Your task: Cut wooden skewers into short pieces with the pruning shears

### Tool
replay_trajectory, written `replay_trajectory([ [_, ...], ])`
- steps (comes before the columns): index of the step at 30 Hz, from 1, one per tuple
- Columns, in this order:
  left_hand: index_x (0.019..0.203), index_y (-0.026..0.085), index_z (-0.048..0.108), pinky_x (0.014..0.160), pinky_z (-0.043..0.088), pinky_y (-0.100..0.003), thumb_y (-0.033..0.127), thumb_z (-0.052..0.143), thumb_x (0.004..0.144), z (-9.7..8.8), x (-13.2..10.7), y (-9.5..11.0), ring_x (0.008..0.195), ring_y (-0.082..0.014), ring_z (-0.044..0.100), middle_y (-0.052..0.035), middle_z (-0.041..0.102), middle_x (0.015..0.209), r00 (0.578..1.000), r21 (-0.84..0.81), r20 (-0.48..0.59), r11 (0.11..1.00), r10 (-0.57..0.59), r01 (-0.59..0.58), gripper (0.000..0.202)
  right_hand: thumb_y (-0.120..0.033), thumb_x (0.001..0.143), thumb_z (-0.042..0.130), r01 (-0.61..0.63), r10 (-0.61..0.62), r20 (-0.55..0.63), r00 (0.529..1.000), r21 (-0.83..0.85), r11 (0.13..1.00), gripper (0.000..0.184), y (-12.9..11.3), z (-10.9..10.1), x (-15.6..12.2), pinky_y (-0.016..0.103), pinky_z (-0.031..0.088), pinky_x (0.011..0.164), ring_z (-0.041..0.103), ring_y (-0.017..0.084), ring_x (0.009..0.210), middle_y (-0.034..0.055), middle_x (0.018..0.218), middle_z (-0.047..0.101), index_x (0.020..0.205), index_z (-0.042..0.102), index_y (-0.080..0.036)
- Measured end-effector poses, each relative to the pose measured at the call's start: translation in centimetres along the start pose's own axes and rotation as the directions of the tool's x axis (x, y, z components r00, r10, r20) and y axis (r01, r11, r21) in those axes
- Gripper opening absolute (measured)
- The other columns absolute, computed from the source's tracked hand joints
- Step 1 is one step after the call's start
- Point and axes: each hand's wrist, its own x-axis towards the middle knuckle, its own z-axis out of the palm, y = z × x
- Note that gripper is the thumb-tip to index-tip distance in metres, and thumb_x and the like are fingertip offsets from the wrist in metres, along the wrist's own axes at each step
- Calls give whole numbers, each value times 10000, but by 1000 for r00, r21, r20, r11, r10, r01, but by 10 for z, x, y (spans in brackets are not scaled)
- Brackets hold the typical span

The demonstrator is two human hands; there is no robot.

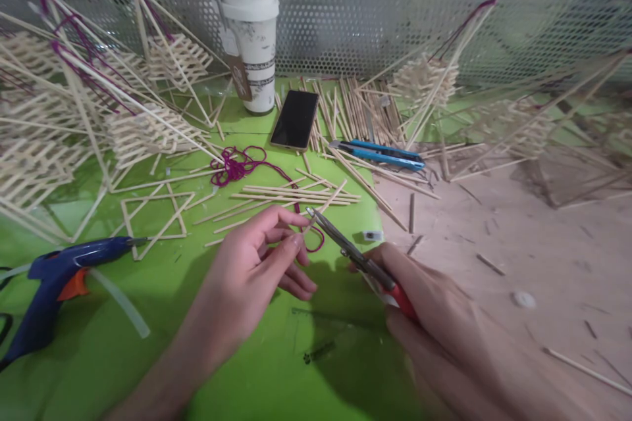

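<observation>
Between thumb and fingers, my left hand pinches a thin wooden stick that slants up and away to the right. My right hand grips red-handled cutting pliers, whose jaws meet the stick just beyond my left fingertips. Whether the jaws are fully closed is too small to tell. Just behind my hands lie several loose sticks and a tangle of purple yarn. One yarn strand runs down beside the stick. A joined stick frame rests to the left.
A blue glue gun lies at left. Stick structures with purple yarn, such as one stacked lattice, stand left and right. Behind are a white tumbler, a phone, a stick pile and a blue utility knife. Offcuts litter the right.
</observation>
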Motion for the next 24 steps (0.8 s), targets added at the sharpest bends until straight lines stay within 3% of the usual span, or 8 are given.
replay_trajectory([
  [24, 1115, 198, 643, 563, 645, -212, 321, 592, 1054, -1, 0, -1, 650, -146, 766, 13, 683, 850, 1000, -12, 21, 1000, -8, 8, 147, -19, 811, 480, 23, -23, 6, 1000, 6, 1000, 291, 0, 1, 0, 305, 471, 613, 595, 183, 731, 10, 868, 604, 920, 378, -268],
])
